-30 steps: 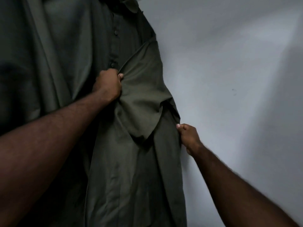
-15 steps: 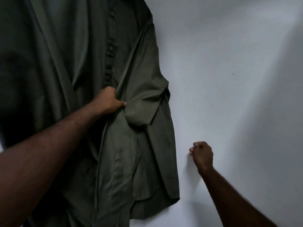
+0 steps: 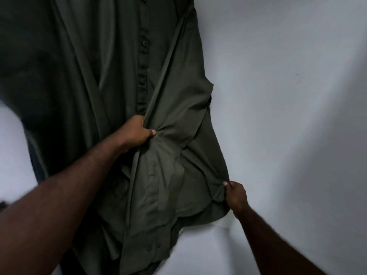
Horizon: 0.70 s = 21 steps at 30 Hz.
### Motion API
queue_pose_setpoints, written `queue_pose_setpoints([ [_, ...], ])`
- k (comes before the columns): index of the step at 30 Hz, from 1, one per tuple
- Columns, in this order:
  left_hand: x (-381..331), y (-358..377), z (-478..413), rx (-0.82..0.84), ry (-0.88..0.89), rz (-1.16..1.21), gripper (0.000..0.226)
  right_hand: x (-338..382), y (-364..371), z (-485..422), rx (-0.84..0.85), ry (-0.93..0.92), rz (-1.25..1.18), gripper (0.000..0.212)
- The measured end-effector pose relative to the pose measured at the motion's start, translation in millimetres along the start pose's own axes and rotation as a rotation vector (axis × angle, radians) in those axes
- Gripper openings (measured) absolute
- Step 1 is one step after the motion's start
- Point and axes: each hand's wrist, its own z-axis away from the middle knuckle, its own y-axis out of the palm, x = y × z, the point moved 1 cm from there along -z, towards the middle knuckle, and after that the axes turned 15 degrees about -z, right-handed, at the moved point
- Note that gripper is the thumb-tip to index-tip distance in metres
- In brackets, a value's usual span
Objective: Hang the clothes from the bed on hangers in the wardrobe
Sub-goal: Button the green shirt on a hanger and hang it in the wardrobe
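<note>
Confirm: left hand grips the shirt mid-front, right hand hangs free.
Wrong on the right hand: the head view shows it pinching the shirt at its lower edge. The left hand does grip the shirt mid-front.

The dark green button-front cloth shirt [image 3: 111,76] hangs before the plain pale wall [image 3: 288,96], filling left and centre. The left hand [image 3: 137,133] grips a fold at its middle; the right hand [image 3: 235,195] pinches its lower right edge.

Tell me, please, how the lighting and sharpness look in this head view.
Head view: dim light, so the dark green shirt loses detail at upper left; head view: a soft shadow darkens the wall at right; head view: the left forearm looks motion-blurred.
</note>
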Motion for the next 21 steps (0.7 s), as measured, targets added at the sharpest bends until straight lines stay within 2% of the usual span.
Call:
queue_pose_setpoints([
  [4,-1.2,7.8,13.8,0.045,-0.035,0.076,0.038,-1.1,3.4,-6.7,-0.043,0.163,0.083,0.025],
  [6,-5.4,10.5,26.4,0.081,-0.048,0.162,0.040,5.5,-0.8,-1.4,-0.119,0.251,0.117,0.020],
  [8,-6.6,12.7,37.8,0.132,-0.069,0.284,0.041,27.5,-2.1,10.4,-0.314,0.137,0.061,0.014],
  [9,-6.4,15.0,43.1,0.161,-0.073,0.337,0.042,42.4,1.9,16.9,-0.370,0.018,-0.074,0.011],
  [10,-7.2,16.8,47.2,0.186,-0.073,0.376,0.042,62.9,8.3,24.9,-0.346,-0.078,-0.237,0.012],
  [12,-11.3,23.0,53.7,0.240,-0.061,0.422,0.045,104.1,21.9,45.8,-0.108,-0.127,-0.486,0.024],
  [14,-16.3,27.8,59.9,0.291,-0.045,0.480,0.044,135.7,32.8,64.6,0.200,-0.041,-0.626,0.032],
  [16,-18.0,31.5,69.4,0.350,-0.018,0.578,0.042,147.1,35.7,72.8,0.361,0.031,-0.750,0.033],
  [19,-9.8,40.4,90.6,0.299,0.056,0.534,0.035,139.6,31.5,79.5,0.307,0.052,-0.802,0.025],
  [21,-3.7,48.6,110.6,0.119,0.088,0.391,0.035,121.8,31.5,87.8,0.247,0.130,-0.806,0.024],
])
